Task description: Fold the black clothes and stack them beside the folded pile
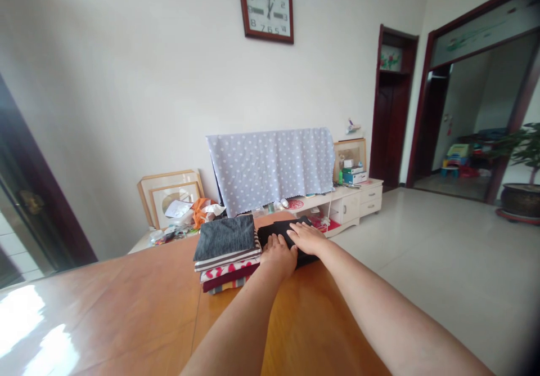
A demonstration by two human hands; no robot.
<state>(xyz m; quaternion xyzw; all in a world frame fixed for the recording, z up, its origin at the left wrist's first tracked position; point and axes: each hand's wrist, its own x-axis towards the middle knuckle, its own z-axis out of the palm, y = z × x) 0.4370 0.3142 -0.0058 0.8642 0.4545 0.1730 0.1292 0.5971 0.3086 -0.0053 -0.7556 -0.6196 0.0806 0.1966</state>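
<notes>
Both my hands rest on top of folded black clothing (276, 228) at the far end of the wooden table. My left hand (279, 255) lies palm down on its near left part, fingers stretched forward. Beside it, my right hand (307, 237) presses flat on the right part with its fingers spread. Directly left of the black clothing stands a stack of folded clothes. A dark grey folded garment (225, 238) tops the stack, above striped, red-patterned, maroon and checked layers (230, 279). My hands cover much of the black clothing, so its kind cannot be made out.
The glossy wooden table (126, 308) reaches toward a low white TV cabinet (351, 210). A polka-dot cloth (274, 165) drapes over a wide object on it. Framed pictures (169, 187) and clutter sit at the left. A potted plant (521, 198) stands on the floor at right.
</notes>
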